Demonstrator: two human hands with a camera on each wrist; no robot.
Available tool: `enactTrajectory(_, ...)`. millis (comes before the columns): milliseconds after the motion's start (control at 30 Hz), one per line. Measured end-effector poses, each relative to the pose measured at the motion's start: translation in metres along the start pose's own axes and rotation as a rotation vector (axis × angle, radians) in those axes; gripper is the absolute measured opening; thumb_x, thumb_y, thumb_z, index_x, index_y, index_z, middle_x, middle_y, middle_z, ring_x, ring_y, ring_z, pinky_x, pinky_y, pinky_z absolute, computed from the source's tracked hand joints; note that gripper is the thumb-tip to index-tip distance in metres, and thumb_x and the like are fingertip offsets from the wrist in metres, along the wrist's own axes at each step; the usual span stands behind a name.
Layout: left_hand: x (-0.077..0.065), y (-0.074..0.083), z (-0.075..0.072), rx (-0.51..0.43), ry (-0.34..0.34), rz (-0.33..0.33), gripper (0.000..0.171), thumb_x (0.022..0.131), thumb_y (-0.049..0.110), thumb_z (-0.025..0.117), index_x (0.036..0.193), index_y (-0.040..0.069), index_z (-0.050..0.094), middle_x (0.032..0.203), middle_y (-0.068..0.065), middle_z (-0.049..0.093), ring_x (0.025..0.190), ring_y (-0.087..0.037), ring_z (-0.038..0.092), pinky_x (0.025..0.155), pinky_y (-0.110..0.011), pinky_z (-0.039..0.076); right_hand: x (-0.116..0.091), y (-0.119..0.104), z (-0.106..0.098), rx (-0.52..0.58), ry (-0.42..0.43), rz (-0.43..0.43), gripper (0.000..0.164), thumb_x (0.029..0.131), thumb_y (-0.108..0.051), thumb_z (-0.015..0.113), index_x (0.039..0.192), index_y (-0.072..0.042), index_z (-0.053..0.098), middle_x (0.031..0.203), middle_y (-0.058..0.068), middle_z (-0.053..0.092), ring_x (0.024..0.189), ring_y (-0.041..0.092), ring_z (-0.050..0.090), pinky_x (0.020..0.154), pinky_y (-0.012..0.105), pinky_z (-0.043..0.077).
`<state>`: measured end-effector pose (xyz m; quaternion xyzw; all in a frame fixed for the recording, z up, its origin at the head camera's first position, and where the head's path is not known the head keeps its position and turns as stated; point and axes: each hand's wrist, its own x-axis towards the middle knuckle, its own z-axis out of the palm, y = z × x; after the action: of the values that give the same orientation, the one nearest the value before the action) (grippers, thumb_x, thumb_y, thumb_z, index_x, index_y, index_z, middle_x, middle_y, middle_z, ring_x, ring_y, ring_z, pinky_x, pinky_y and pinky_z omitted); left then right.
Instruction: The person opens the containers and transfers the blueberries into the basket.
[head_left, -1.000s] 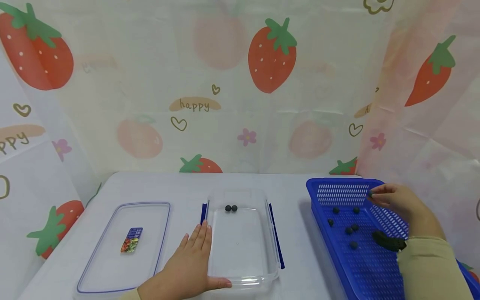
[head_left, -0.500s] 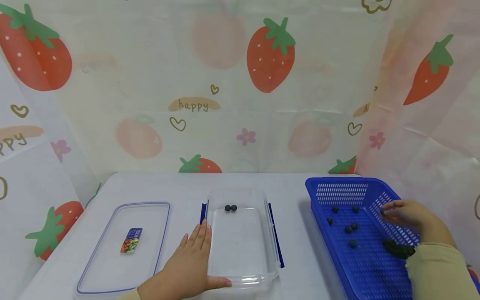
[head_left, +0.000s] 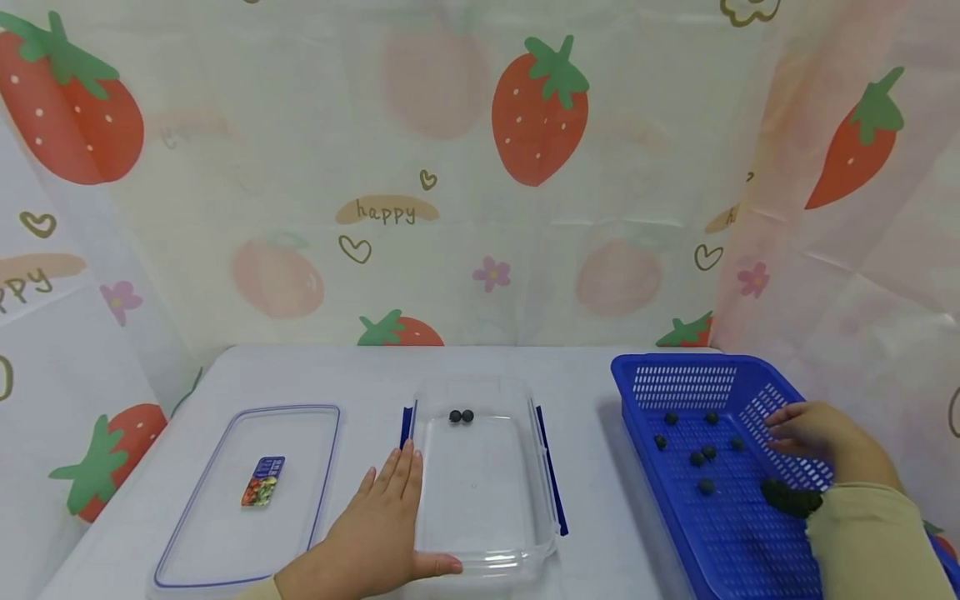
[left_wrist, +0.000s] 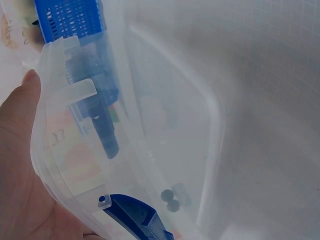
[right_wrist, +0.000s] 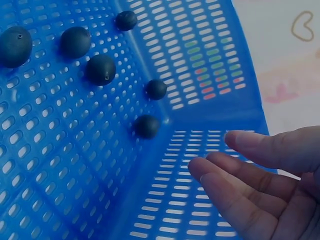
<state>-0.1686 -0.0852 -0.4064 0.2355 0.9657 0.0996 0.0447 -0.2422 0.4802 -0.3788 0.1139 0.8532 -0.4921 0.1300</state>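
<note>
My left hand (head_left: 375,525) rests with straight fingers along the left side of a clear plastic box (head_left: 480,550), its thumb at the front rim. Two dark round balls (head_left: 461,416) sit together at the far end inside this box. Over the right side of a blue slotted basket (head_left: 675,533), my right hand (head_left: 813,429) hovers with fingers spread apart and nothing between them. Nearest to it lies a dark ball (head_left: 737,444); several similar balls (right_wrist: 101,69) are scattered on the basket floor. A dark green, cucumber-like thing (head_left: 791,498) lies below the hand, partly hidden by the sleeve.
To the left on the white table (head_left: 360,383) lies a clear lid (head_left: 324,492) with a blue-edged rim and a colourful label (head_left: 262,481). Blue side clips (head_left: 552,471) stick out from the box. A strawberry-print cloth (head_left: 450,275) hangs behind the table.
My right hand has moved right and towards me and let go of a dark ball, which now lies on the basket floor. The basket's right side shifted outward. The left hand stayed put.
</note>
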Motion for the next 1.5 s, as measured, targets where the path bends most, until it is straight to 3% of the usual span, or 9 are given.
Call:
enactTrajectory(167,0.0,-0.001,0.001,0.003,0.003,-0.002,0.125,0.062,0.086,0.042,0.143,-0.006,0.015,0.15,-0.023,0.007,0.138,-0.036,0.008,0.105,-0.056,0.017,0.0,-0.001,-0.004,-0.001,-0.01,-0.016,0.022,0.09,0.006,0.044,0.104,0.022,0.049,0.085,0.003,0.061,0.075,0.012,0.061,0.072,0.032,0.053)
enactTrajectory(400,0.0,-0.001,0.0,-0.004,-0.011,-0.006,0.126,0.062,0.086,0.042,0.143,-0.006,0.015,0.15,-0.023,0.007,0.137,-0.036,0.008,0.105,-0.056,0.017,-0.002,-0.01,-0.008,0.063,-0.008,-0.048,0.032,0.092,0.0,0.046,0.115,0.023,0.04,0.089,0.001,0.061,0.078,0.007,0.062,0.076,0.03,0.052)
enactTrajectory(600,-0.001,-0.001,-0.001,-0.008,-0.01,-0.001,0.126,0.062,0.086,0.042,0.143,-0.006,0.016,0.15,-0.023,0.008,0.137,-0.037,0.008,0.105,-0.056,0.017,-0.004,-0.031,-0.002,0.005,0.003,-0.175,0.033,0.095,-0.008,0.045,0.115,0.018,0.042,0.089,-0.005,0.059,0.081,0.002,0.062,0.075,0.024,0.051)
enactTrajectory(767,-0.001,-0.001,-0.001,-0.009,-0.017,0.003,0.125,0.062,0.086,0.043,0.143,-0.006,0.015,0.15,-0.023,0.007,0.137,-0.037,0.008,0.105,-0.056,0.017,-0.007,-0.06,0.009,0.049,-0.013,-0.287,0.028,0.096,-0.014,0.048,0.11,0.01,0.048,0.092,-0.003,0.061,0.084,0.003,0.062,0.076,0.021,0.05)
enactTrajectory(967,-0.001,-0.001,0.0,-0.009,-0.024,0.004,0.127,0.061,0.088,0.039,0.143,-0.006,0.015,0.15,-0.022,0.006,0.137,-0.036,0.007,0.105,-0.056,0.016,-0.009,-0.101,0.03,0.063,-0.056,-0.363,0.044,0.096,-0.023,0.049,0.12,0.012,0.039,0.099,0.0,0.063,0.091,0.005,0.063,0.08,0.021,0.049)
enactTrajectory(1167,0.0,-0.001,0.001,-0.007,-0.021,0.005,0.126,0.062,0.086,0.041,0.143,-0.006,0.015,0.15,-0.022,0.006,0.137,-0.036,0.007,0.105,-0.056,0.016,-0.002,-0.138,0.058,0.117,-0.11,-0.403,0.04,0.093,-0.016,0.053,0.119,0.012,0.041,0.098,0.002,0.063,0.092,0.009,0.064,0.081,0.024,0.049)
enactTrajectory(1500,-0.001,-0.001,-0.001,-0.003,-0.01,0.007,0.125,0.062,0.087,0.041,0.143,-0.006,0.016,0.15,-0.023,0.007,0.137,-0.037,0.007,0.105,-0.056,0.017,0.013,-0.188,0.128,-0.013,-0.142,-0.444,0.033,0.092,-0.012,0.055,0.117,0.008,0.05,0.11,0.022,0.058,0.098,0.024,0.062,0.083,0.031,0.049)
